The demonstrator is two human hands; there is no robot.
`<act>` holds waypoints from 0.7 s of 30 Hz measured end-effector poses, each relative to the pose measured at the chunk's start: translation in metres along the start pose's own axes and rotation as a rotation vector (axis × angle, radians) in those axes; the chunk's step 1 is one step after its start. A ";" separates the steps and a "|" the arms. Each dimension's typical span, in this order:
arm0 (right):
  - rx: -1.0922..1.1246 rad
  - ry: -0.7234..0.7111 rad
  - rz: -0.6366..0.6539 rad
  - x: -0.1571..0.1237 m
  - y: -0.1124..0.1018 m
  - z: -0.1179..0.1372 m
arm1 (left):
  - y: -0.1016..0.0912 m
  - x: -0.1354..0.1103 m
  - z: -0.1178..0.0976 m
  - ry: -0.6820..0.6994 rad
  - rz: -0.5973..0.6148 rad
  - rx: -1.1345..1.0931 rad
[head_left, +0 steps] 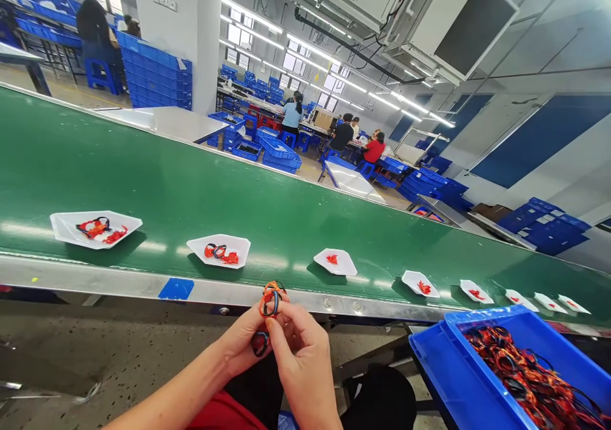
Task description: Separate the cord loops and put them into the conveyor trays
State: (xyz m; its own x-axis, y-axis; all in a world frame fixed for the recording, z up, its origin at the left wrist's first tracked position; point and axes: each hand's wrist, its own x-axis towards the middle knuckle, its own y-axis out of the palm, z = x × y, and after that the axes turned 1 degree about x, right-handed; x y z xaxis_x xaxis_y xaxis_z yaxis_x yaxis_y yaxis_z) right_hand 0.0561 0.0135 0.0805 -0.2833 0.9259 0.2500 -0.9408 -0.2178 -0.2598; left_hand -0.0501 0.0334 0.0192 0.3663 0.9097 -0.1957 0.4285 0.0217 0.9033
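Note:
My left hand (243,344) and my right hand (303,353) meet in front of the conveyor's metal edge. Between their fingertips is an orange-and-black cord loop (272,299), pinched by both hands. A darker loop of the same cord (260,344) hangs below it, against my left palm. To the right, a blue plastic crate (458,379) holds a dense tangle of orange-and-black cords (525,373). The nearest white plate (218,250) carries orange pieces and a dark loop, just beyond my hands on the green belt.
A green conveyor belt (143,182) with a metal edge (143,280) runs across the view, carrying several white plates with orange pieces. Blue tape (176,289) marks the edge. Beyond it, people sit at benches among stacked blue crates (155,74).

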 end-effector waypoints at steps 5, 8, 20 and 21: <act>0.001 0.083 -0.006 -0.002 0.001 -0.001 | 0.009 -0.002 0.000 0.010 -0.026 0.008; -0.014 0.082 -0.046 0.012 -0.009 -0.003 | 0.015 -0.001 -0.004 0.013 -0.039 -0.015; -0.578 -0.019 -0.226 0.066 -0.066 -0.034 | 0.022 -0.002 -0.020 0.071 -0.127 -0.073; -0.508 -0.019 -0.184 0.054 -0.058 -0.027 | 0.023 -0.002 -0.020 0.085 -0.145 -0.068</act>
State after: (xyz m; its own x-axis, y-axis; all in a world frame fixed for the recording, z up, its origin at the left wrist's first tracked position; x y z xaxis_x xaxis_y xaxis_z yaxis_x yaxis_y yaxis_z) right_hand 0.1004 0.0844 0.0838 -0.1296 0.9279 0.3495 -0.7682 0.1289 -0.6271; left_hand -0.0573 0.0403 0.0475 0.2322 0.9267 -0.2955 0.4138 0.1808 0.8922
